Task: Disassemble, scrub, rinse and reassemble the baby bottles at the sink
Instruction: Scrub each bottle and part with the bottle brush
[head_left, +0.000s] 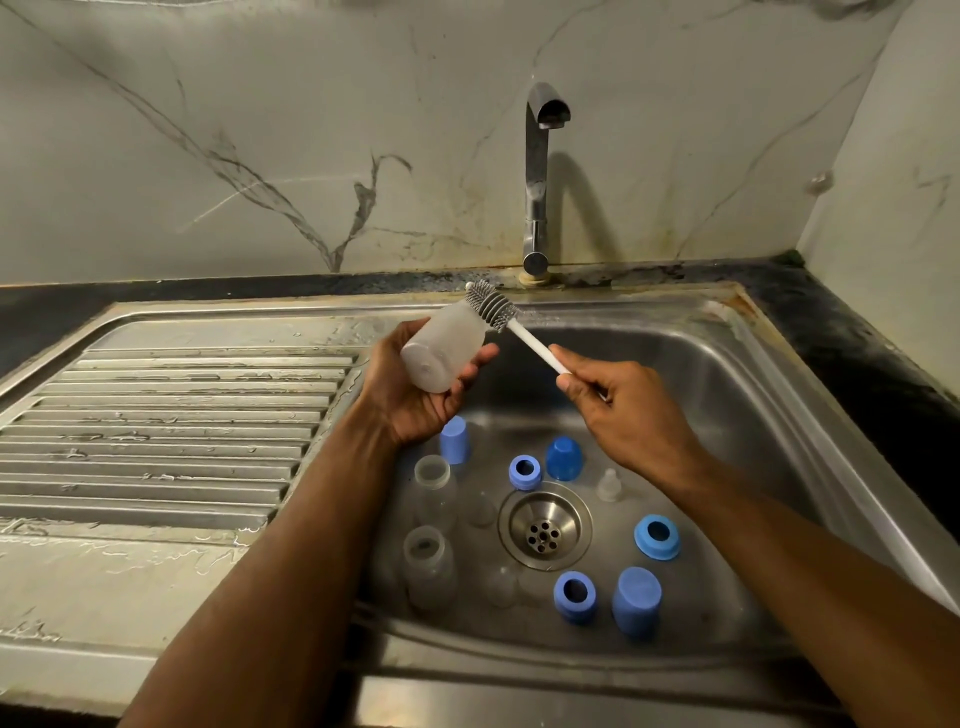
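Left hand (415, 395) wrapped round light, wet-slick frosted plastic bottle (441, 348) mid-body; right hand (618, 410) pinching stiff white-handled grey brush (498, 307).

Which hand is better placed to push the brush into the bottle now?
Right. The right hand already grips the brush handle, bristles at the bottle mouth; the left hand holds that bottle.

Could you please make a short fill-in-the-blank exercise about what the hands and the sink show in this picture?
1. The left hand holds a frosted ____ above the sink.
2. The right hand grips the handle of a ____.
3. The tap is turned ____.
4. The rings and caps in the basin are ____ in colour.

Missing words: bottle; brush; off; blue
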